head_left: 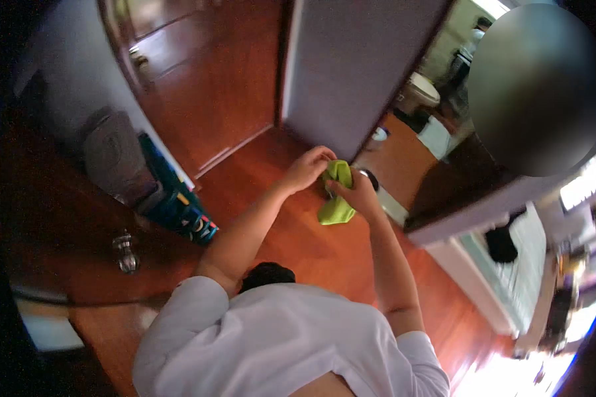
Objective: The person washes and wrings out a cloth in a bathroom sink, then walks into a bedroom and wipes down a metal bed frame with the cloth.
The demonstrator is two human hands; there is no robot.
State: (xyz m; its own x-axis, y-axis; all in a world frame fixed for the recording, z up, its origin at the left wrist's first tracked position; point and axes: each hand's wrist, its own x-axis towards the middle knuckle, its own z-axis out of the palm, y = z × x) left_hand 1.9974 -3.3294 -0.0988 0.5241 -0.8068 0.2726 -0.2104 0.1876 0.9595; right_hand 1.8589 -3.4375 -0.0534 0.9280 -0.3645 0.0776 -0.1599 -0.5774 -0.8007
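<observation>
Out in front of my body, above the reddish-brown floor (298,231), a lime-green cloth (336,210) hangs from my right hand (359,192), whose fingers are wrapped round its middle. My left hand (309,170) is at the upper left edge of the cloth, its fingers bent close together; whether they pinch the cloth is too small to tell. Something small and pale shows beside the cloth between the hands, too blurred to name. A dark round object with a light part (371,178) lies just behind my right hand.
A closed wooden door (212,86) stands ahead, beside a grey wall (351,66). Bags (116,155) lean at the left. Through an opening at the upper right are a toilet (424,89) and a person (470,49). A bed (526,264) is at the right.
</observation>
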